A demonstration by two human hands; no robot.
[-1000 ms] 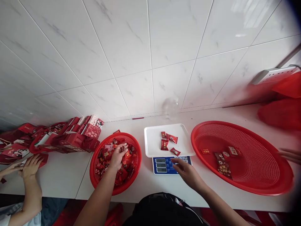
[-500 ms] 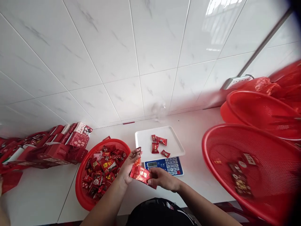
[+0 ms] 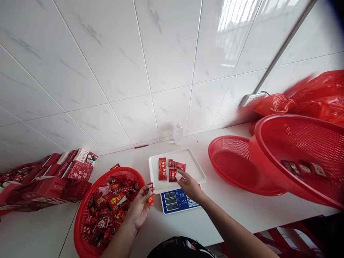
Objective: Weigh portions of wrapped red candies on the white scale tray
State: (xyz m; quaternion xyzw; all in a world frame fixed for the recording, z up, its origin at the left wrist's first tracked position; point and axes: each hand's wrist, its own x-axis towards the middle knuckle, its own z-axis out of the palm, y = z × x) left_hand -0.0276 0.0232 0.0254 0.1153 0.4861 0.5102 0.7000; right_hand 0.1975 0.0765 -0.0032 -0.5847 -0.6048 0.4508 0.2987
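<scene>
My left hand (image 3: 140, 205) pinches small wrapped candies (image 3: 150, 199), one dark and one orange-red, beside the basket. My right hand (image 3: 191, 187) reaches over the white tray (image 3: 199, 172), its thumb and forefinger apart beside the small red packets; it partly covers one of them. On the tray lie a long red packet (image 3: 162, 169) at the left and several smaller red packets (image 3: 180, 166). Below the tray shows the blue panel of a scale (image 3: 172, 201), partly hidden by my right hand. A red basket (image 3: 80, 218) heaped with wrapped candies (image 3: 113, 204) stands at my left.
Red gift boxes (image 3: 57, 182) stand at the far left. A red basket (image 3: 228, 157) lies at right, partly behind a tilted basket (image 3: 271, 157) holding a few packets. A clear bottle (image 3: 178, 134), a power strip (image 3: 251, 99) and red plastic bags (image 3: 319, 93) are along the wall.
The long red packet has gone from my hands to the tray's left side. My right hand has moved up over the tray. The right-hand basket with packets now appears higher and farther right.
</scene>
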